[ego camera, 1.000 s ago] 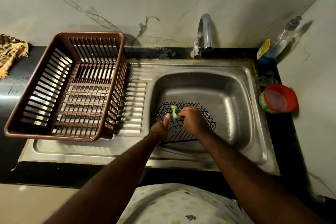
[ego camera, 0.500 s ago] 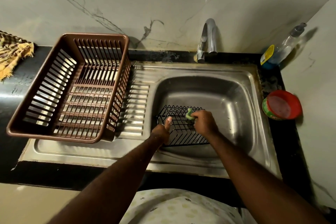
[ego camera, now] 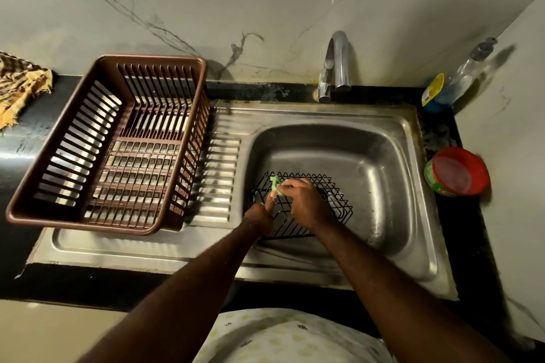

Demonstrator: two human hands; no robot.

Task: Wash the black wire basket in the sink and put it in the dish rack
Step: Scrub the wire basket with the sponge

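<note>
Both forearms reach forward and down into the steel sink [ego camera: 392,156], meeting over the black wire basket [ego camera: 330,200], which sits on the basin floor toward its near-left corner. The left hand [ego camera: 261,215] is curled at the basket's near-left rim, fingers wrapped round the wire and the thumb lifted toward the scrubber. The right hand [ego camera: 306,203] lies knuckles-up over the basket's middle, its fingertips bunched together and pinching a small green scrub pad [ego camera: 276,184] against the wires at the far-left corner of the basket.

Half a second ago the pad and right hand were nearer the middle of the far rim; they have since slid left, so the pad now sits close above the left thumb. The left hand has kept its hold at the same corner, and the basket has not shifted in the basin.

The brown plastic dish rack [ego camera: 112,138] stands on the drainboard at the sink's left end, well apart from the basket. The tap [ego camera: 337,62] rises behind the far edge of the basin.
</note>
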